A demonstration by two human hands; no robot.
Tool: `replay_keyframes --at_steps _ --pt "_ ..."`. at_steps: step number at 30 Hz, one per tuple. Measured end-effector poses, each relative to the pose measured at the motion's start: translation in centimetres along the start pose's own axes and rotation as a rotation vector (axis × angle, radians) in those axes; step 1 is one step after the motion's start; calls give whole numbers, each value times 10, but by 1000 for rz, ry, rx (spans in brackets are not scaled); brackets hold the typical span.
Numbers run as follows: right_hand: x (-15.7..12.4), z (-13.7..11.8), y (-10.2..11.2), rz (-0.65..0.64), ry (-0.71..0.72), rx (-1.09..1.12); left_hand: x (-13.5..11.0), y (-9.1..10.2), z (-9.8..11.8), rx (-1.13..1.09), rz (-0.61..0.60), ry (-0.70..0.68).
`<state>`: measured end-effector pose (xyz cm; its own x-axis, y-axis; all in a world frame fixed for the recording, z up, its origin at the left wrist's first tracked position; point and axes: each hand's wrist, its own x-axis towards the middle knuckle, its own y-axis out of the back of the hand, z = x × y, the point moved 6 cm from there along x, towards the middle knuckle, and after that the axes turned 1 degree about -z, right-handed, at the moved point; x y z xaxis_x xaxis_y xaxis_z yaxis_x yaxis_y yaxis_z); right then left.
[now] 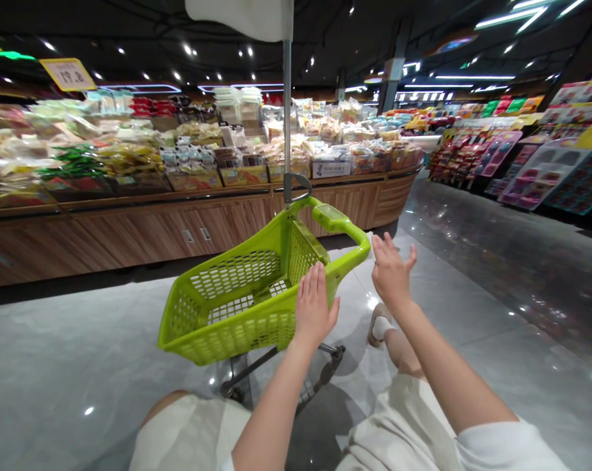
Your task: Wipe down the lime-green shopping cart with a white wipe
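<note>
A lime-green plastic shopping cart [227,307] stands on the grey floor in front of me, its basket empty. My left hand [314,302] lies flat against the rear rim of the basket, fingers stretched upward, holding nothing. My right hand [390,268] hovers open just right of the green handle bar [347,235], fingers spread and not touching it. A grey pole [287,111] rises from the back of the cart.
A long wooden display counter [178,226] piled with packaged snacks runs across the back. Slanted racks of colourful goods [536,170] line the right side. A glossy floor aisle [496,261] runs between them. My legs and one shoe [378,325] show below.
</note>
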<state>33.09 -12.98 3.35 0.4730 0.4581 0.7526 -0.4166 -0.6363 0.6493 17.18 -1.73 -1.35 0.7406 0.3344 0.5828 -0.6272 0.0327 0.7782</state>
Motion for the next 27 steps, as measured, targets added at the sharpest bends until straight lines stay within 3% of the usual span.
replay_keyframes --at_steps 5,8,11,13,16,20,23,25,27 --pt "-15 -11 -2 31 -28 39 0 0 3 -10 34 15" --pt "-17 -36 3 25 -27 78 0 -1 3 -19 27 0" --pt "-20 -80 3 -76 152 86 0 -1 3 -31 -1 -23" --pt "-22 -95 2 -153 307 77 0 -2 2 -31 -15 -28" --pt "-15 -75 7 -161 375 22 0 -3 2 -24 -10 -9" --pt "-2 -33 14 -41 164 -61 1 -7 6 -23 9 11" --pt "-11 -54 6 -68 166 -46 3 -10 11 -15 7 12" --pt "-19 -74 0 -128 276 -19 4 -11 12 2 -2 7" --pt "-20 -77 0 -163 363 -13 5 -11 13 16 -2 8"
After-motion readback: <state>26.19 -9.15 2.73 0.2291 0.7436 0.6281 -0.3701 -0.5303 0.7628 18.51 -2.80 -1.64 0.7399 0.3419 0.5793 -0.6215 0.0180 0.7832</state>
